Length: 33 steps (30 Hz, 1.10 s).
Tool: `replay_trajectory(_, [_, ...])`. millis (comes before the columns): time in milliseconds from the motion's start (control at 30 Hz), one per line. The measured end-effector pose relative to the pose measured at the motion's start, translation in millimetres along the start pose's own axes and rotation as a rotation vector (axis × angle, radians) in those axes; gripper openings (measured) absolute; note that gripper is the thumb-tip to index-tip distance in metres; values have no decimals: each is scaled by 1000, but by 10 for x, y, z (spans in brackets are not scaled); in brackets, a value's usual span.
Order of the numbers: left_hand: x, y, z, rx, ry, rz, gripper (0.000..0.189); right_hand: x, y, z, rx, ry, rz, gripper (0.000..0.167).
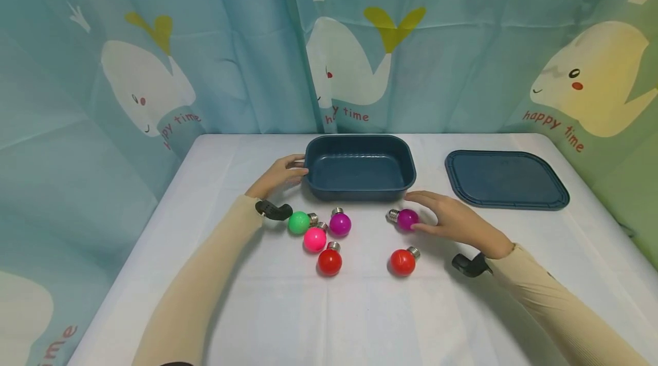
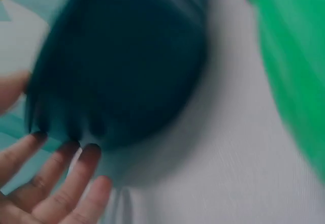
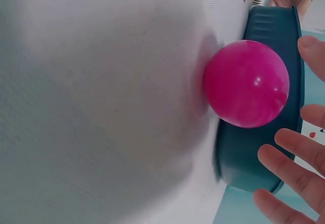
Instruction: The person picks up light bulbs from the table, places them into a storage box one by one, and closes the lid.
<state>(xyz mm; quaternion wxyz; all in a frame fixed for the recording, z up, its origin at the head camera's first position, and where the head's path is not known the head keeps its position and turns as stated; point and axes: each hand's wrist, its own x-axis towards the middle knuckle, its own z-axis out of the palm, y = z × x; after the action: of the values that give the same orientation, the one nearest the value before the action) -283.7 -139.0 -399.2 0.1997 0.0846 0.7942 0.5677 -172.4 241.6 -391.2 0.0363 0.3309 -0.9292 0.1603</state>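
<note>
A dark blue rectangular box (image 1: pixel 360 193) stands open at the back of the white table. My left hand (image 1: pixel 280 175) is at its left end; in the left wrist view the extended fingers (image 2: pixel 68 176) reach its wall. On the other side, my right hand (image 1: pixel 454 218) is spread close to a purple light bulb (image 1: pixel 408 219) and the box's near right corner. The right wrist view has that bulb's round globe (image 3: pixel 247 84) in front of the box wall, with loosely spread fingers (image 3: pixel 294 170) and nothing gripped.
Near the left wrist lie a green bulb (image 1: pixel 299 222), a pink bulb (image 1: pixel 315 240), another purple bulb (image 1: pixel 340 224) and a red bulb (image 1: pixel 329 262). A second red bulb (image 1: pixel 402 262) lies nearer the front. The flat blue lid (image 1: pixel 506 179) rests at right; a whale-print curtain (image 1: pixel 247 69) hangs behind.
</note>
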Motion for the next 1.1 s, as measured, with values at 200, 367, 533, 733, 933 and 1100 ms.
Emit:
replay_trajectory(200, [15, 12, -9, -176, -27, -78, 62, 18, 18, 34, 34, -3, -18, 60])
replay_trajectory(367, [6, 31, 3, -247, -15, -128, 61, 21, 47, 66, 49, -14, -9, 60])
replay_trajectory(533, [-36, 51, 26, -274, -14, -131, 61, 31, 53, 100, 90, -31, 27, 62])
replay_trajectory(733, [-63, 50, 35, -283, -6, -130, 63, 62, 30, 154, 113, -63, 67, 64])
replay_trajectory(933, [-68, 31, 40, -279, 0, -116, 64, 78, 22, 193, 106, -62, 66, 63])
replay_trajectory(1100, [-63, 6, 44, -273, 1, -109, 63, 83, 42, 213, 105, -71, 68, 62])
